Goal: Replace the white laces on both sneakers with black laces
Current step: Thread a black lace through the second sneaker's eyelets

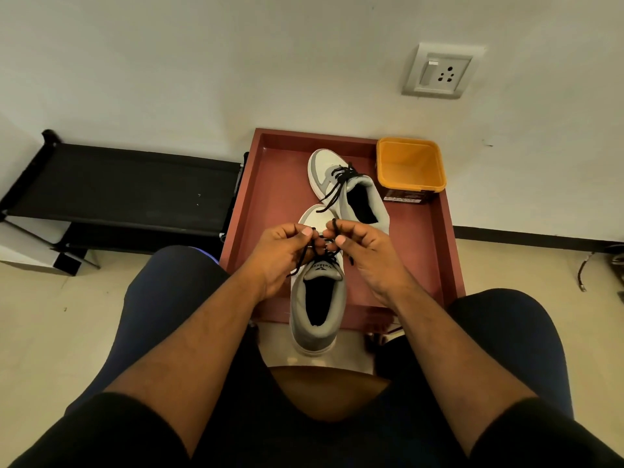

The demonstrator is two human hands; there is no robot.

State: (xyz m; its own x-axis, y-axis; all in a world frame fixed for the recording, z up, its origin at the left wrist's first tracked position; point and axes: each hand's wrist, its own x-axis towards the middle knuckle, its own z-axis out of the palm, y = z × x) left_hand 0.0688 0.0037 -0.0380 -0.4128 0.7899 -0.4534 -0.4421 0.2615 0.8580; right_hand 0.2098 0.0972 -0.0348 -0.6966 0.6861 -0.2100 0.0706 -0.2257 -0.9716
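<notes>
Two grey-and-white sneakers lie on a reddish-brown tray (439,238). The far sneaker (363,204) carries a black lace (339,182) with loose ends trailing to the left. The near sneaker (317,305) points away from me, its heel hanging over the tray's front edge. My left hand (282,255) pinches one end of the near shoe's black lace (302,260) above its eyelets. My right hand (363,251) pinches the other end just beside it. My fingers hide the laced part of this shoe. No white laces are visible.
An empty orange tub (410,167) stands at the tray's back right corner, close to the far sneaker. A low black rack (125,190) sits left of the tray against the wall. A wall socket (440,70) is mounted above. My knees flank the tray.
</notes>
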